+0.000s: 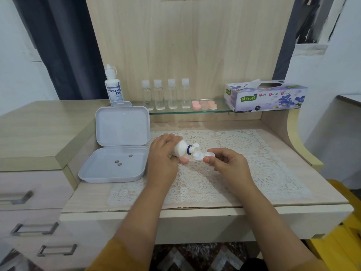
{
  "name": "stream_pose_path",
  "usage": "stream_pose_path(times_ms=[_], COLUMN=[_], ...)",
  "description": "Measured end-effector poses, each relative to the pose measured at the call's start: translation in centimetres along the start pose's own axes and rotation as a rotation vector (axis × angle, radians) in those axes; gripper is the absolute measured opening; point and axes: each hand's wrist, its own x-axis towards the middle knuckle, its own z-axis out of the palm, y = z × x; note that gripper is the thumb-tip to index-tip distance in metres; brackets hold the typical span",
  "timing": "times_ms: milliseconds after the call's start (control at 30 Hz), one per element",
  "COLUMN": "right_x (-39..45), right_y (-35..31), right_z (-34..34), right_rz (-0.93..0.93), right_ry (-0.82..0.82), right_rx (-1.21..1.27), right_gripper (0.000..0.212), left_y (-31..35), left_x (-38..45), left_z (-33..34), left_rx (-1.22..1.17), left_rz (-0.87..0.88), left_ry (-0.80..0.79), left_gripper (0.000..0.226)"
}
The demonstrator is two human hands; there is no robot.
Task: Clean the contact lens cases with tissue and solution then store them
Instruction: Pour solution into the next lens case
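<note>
My right hand pinches the white contact lens case by its right-hand cup, thumb and fingertips curled round it, holding it just above the lace mat. My left hand is wrapped round a small white solution bottle, tipped on its side so the blue-collared nozzle points right and sits right over the case's left cup; its flip cap hangs open above the nozzle. A pink cap lies on the mat just under my left fingers. To my left the white storage box stands open, three small dark round things in its tray. Further back, on the glass shelf, I count one Dream Eye bottle, four clear travel bottles, a cluster of pink lens cases whose number I cannot tell, and one tissue box.
</note>
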Motion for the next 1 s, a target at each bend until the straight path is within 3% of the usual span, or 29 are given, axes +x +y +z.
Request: stream_pose_path(times_ms=[533,733,1000], right_x=[-0.15,-0.19,-0.30], right_y=[-0.43,-0.51,-0.62], right_z=[0.05,0.01,0.00], right_rz=[0.005,0.011,0.023], right_ry=[0.008,0.004,-0.006], right_rx=[-0.008,-0.011,-0.005], right_gripper=[0.018,0.015,0.019], left_y=[0.08,-0.23,-0.23], left_x=[-0.04,-0.07,-0.04], left_z=[0.05,0.17,0.22], left_rx=[0.006,-0.007,-0.076], left_rz=[0.014,0.013,-0.108], left_ry=[0.021,0.016,0.062], left_gripper=[0.050,0.041,0.052])
